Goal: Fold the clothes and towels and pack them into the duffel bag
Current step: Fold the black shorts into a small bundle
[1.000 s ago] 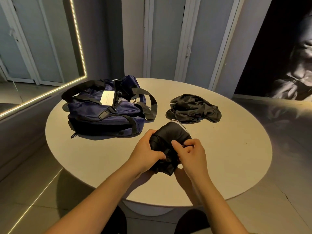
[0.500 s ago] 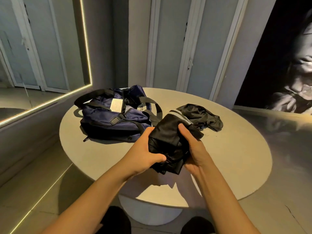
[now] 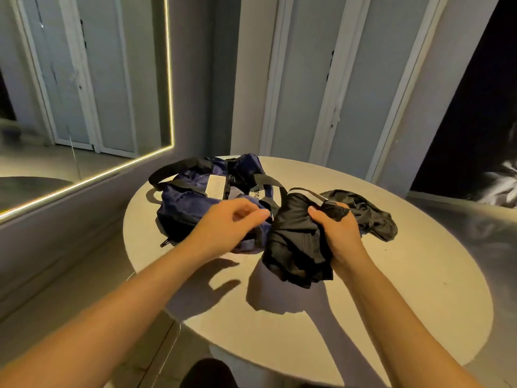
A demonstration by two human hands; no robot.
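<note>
A person's right hand (image 3: 338, 236) is gripping a folded black garment (image 3: 296, 242), fingers curled round the top of the bundle, and is holding it in the air above the round surface (image 3: 391, 289), just beside the right end of the navy duffel bag (image 3: 195, 203). The left hand (image 3: 229, 228) is reaching over the bag with loosely curved fingers that appear to be holding nothing; blur is hiding whether they are touching the fabric. A second black garment (image 3: 372, 217) is lying crumpled behind the right hand, not yet folded. The step in hand looks to be packing. To do it well, the left hand should be spreading the bag's opening wide while the right is keeping the bundle squeezed so the folds are not slipping, then lowering it flat into the bag rather than dropping it. Half a second earlier both hands were clasping the bundle. Now the left has let go and moved toward the bag, and the right is carrying the garment alone.
</note>
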